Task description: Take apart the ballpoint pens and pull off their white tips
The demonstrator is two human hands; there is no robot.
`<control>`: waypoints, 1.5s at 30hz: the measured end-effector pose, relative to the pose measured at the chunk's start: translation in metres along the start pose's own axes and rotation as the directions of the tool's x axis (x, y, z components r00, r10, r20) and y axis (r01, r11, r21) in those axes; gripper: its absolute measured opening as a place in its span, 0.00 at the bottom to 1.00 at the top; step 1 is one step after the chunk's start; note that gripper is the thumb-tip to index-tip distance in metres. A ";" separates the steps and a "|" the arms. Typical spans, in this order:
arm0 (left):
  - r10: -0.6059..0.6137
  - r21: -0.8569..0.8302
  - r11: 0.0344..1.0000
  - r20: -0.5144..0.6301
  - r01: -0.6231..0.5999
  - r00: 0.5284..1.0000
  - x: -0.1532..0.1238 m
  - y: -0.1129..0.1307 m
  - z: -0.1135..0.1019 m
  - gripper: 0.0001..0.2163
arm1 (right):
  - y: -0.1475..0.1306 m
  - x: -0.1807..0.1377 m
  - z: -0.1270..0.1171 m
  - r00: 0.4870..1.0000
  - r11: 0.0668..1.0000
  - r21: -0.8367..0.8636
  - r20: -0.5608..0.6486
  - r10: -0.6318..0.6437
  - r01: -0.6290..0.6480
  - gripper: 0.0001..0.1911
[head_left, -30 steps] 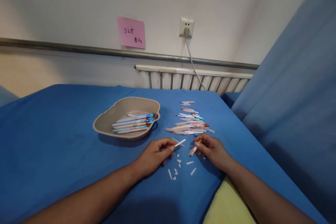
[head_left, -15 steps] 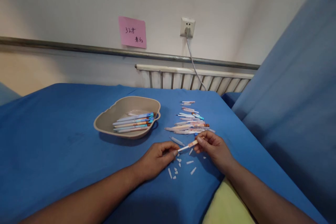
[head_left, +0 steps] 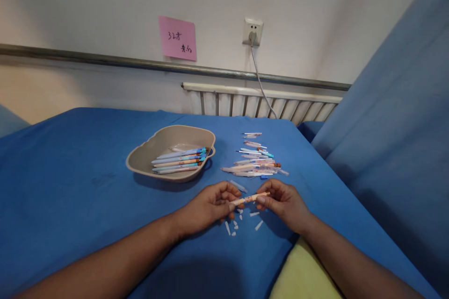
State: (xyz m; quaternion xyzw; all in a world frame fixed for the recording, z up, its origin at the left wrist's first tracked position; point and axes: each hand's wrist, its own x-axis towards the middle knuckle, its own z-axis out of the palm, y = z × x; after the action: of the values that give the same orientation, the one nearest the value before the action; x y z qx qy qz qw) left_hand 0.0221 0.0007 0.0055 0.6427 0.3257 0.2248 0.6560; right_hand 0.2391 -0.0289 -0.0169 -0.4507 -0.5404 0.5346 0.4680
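Observation:
A peach-coloured pen [head_left: 251,198] with a printed barrel lies level between my two hands, above the blue cloth. My left hand [head_left: 212,205] pinches its lighter front part, and my right hand [head_left: 286,203] grips the printed rear part, whose brown end sticks out past the fingers. The two parts meet end to end; whether they are joined I cannot tell. Several small white caps [head_left: 258,225] are scattered on the cloth below the pen. Just behind my hands rests a pale, translucent barrel piece [head_left: 238,186].
Pen parts and refills [head_left: 254,168] lie in rows beyond my right hand. At the left, a beige basin [head_left: 140,168] holds several pens [head_left: 178,163]. A yellow-green cloth item [head_left: 305,273] is under my right forearm. A blue curtain [head_left: 396,126] hangs on the right.
The white refill that showed between my hands is now covered by a peach front part in my left hand. My right hand has come slightly lower, and the pen lies more level.

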 end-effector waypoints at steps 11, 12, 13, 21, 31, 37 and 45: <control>-0.151 0.101 0.982 -0.109 0.162 0.983 0.000 0.005 0.001 0.12 | -0.004 -0.002 -0.002 1.000 0.997 -0.082 0.015 -0.004 0.006 0.12; -0.155 0.096 0.982 -0.106 0.165 0.982 0.000 0.006 0.003 0.12 | -0.005 -0.002 -0.002 1.000 0.995 -0.098 0.023 -0.007 0.009 0.12; -0.158 0.093 0.981 -0.106 0.168 0.982 -0.001 0.006 0.005 0.12 | -0.005 -0.003 -0.001 0.999 0.993 -0.117 0.035 -0.011 0.015 0.11; 0.089 0.374 0.928 -0.219 -0.001 0.972 -0.006 0.007 0.009 0.05 | -0.004 -0.007 0.004 0.992 0.989 -0.150 0.125 0.011 0.008 0.12; -0.127 0.313 0.936 -0.131 0.163 0.983 -0.002 0.008 0.001 0.22 | -0.004 -0.005 0.002 0.997 0.947 -0.318 0.080 -0.016 0.041 0.11; 0.013 0.177 0.984 -0.202 0.024 0.979 0.000 0.005 0.002 0.15 | -0.002 -0.004 0.000 0.997 0.966 -0.257 0.078 -0.019 0.038 0.12; -0.185 0.090 0.974 -0.200 0.206 0.962 0.003 0.009 -0.002 0.21 | -0.005 -0.003 0.000 0.995 0.961 -0.259 0.014 -0.098 0.099 0.12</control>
State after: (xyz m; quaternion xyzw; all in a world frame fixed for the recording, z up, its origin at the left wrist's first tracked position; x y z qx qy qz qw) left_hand 0.0240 0.0048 0.0141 0.6182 0.4606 0.2009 0.6043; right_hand 0.2400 -0.0322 -0.0125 -0.4802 -0.6277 0.4357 0.4307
